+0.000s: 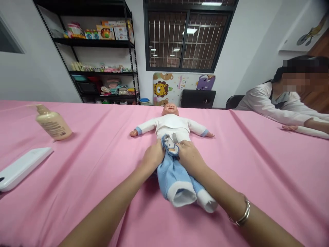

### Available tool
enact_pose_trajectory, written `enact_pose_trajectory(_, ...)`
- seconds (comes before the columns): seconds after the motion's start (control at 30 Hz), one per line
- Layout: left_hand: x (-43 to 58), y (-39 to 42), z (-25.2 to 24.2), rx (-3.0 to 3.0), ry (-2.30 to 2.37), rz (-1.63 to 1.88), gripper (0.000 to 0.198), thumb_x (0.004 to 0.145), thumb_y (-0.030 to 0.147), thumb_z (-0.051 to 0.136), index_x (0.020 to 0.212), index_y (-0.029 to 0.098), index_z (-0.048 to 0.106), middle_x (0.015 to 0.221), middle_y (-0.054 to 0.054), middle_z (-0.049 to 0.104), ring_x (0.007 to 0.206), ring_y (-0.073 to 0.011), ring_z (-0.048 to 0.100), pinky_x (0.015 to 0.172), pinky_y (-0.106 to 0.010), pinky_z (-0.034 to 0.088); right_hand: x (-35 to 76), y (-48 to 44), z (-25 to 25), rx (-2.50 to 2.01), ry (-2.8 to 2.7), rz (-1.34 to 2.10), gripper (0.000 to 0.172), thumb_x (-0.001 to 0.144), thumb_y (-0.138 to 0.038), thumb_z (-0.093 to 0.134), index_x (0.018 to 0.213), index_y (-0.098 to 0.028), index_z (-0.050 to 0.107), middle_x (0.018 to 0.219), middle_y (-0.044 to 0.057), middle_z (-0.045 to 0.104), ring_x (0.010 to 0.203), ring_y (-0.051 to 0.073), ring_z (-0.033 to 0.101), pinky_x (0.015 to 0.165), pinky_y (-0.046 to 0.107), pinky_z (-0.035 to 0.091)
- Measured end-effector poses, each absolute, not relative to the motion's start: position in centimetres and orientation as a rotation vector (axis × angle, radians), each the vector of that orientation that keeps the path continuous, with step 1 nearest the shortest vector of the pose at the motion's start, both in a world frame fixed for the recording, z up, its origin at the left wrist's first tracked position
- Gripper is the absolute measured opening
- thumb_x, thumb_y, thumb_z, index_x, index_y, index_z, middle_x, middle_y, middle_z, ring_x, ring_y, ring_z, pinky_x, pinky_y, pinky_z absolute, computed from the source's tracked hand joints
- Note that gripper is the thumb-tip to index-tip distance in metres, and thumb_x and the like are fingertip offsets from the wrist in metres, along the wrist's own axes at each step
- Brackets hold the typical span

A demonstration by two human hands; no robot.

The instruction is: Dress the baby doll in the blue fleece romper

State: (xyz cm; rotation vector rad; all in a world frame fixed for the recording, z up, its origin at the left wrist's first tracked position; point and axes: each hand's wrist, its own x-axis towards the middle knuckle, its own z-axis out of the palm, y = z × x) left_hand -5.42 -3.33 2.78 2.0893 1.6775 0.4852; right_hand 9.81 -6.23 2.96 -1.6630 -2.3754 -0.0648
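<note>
A baby doll (172, 121) in a white top with blue cuffs lies on its back on the pink cloth (97, 192), arms spread, head away from me. Over its lower body are blue baby pants (174, 175) with white leg ends pointing toward me. My left hand (154, 154) is closed on the left side of the bunched waist, where a printed patch shows. On the right side of the same waist, my right hand (191, 156) grips the fabric. The doll's legs are hidden by the pants and my hands.
At the left stand a pump bottle (53, 123) and a white flat device (24, 168). Another person (269, 99) leans over the table at the right, beside a second doll's arm (308, 131). Behind are a black shelf (95, 42) and a dark chair (197, 98).
</note>
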Motion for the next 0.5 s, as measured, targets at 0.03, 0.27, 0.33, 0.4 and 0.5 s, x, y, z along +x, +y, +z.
enact_pose_trajectory(0.03, -5.8, -2.9, 2.1, 2.046, 1.620, 0.601, 0.038, 0.096, 0.033, 0.036, 0.123, 0.010, 0.050, 0.112, -0.022, 0.068, 0.105, -0.0369, 0.065, 0.086, -0.044, 0.050, 9.9, -5.9, 2.7, -1.644, -2.365, -0.050, 0.031, 0.083, 0.000, 0.039, 0.095, -0.008, 0.066, 0.098, 0.017, 0.065, 0.104, 0.029, 0.054, 0.093, 0.041, 0.042)
enact_pose_trajectory(0.27, -10.1, -1.6, 2.2, 1.460, 1.000, 0.332, 0.062, 0.074, 0.063, 0.072, 0.106, 0.011, 0.065, 0.111, -0.012, 0.071, 0.109, -0.0303, 0.064, 0.092, -0.036, 0.053, 11.0, -5.7, 2.0, -1.464, -2.204, 0.409, 0.024, 0.085, -0.009, 0.048, 0.103, -0.011, 0.063, 0.105, 0.013, 0.064, 0.098, 0.023, 0.058, 0.088, 0.034, 0.047)
enact_pose_trajectory(0.33, -10.9, -1.7, 2.9, 1.455, 0.808, 0.148, 0.065, 0.064, 0.064, 0.081, 0.103, 0.014, 0.067, 0.110, -0.008, 0.071, 0.112, -0.0289, 0.062, 0.100, -0.037, 0.050, 11.4, -6.0, 2.1, -1.425, -2.227, 0.486, 0.017, 0.086, -0.014, 0.049, 0.095, -0.012, 0.063, 0.101, 0.012, 0.064, 0.095, 0.023, 0.057, 0.087, 0.035, 0.047)
enact_pose_trajectory(0.4, -11.0, -1.9, 3.2, 1.512, 0.709, -0.006, 0.065, 0.058, 0.062, 0.086, 0.100, 0.016, 0.068, 0.111, -0.006, 0.071, 0.118, -0.0294, 0.060, 0.107, -0.039, 0.047, 11.5, -6.4, 2.3, -1.384, -2.278, 0.496, 0.016, 0.087, -0.018, 0.050, 0.094, -0.011, 0.062, 0.100, 0.012, 0.063, 0.097, 0.024, 0.056, 0.091, 0.038, 0.046)
enact_pose_trajectory(0.5, -10.4, -2.2, 2.8, 1.544, 0.691, 0.011, 0.069, 0.058, 0.055, 0.089, 0.112, 0.017, 0.066, 0.121, -0.007, 0.067, 0.124, -0.0312, 0.056, 0.110, -0.044, 0.044, 11.5, -6.8, 2.3, -1.270, -2.305, 0.493, 0.019, 0.088, -0.018, 0.049, 0.099, -0.012, 0.063, 0.104, 0.011, 0.064, 0.101, 0.024, 0.056, 0.097, 0.040, 0.044)
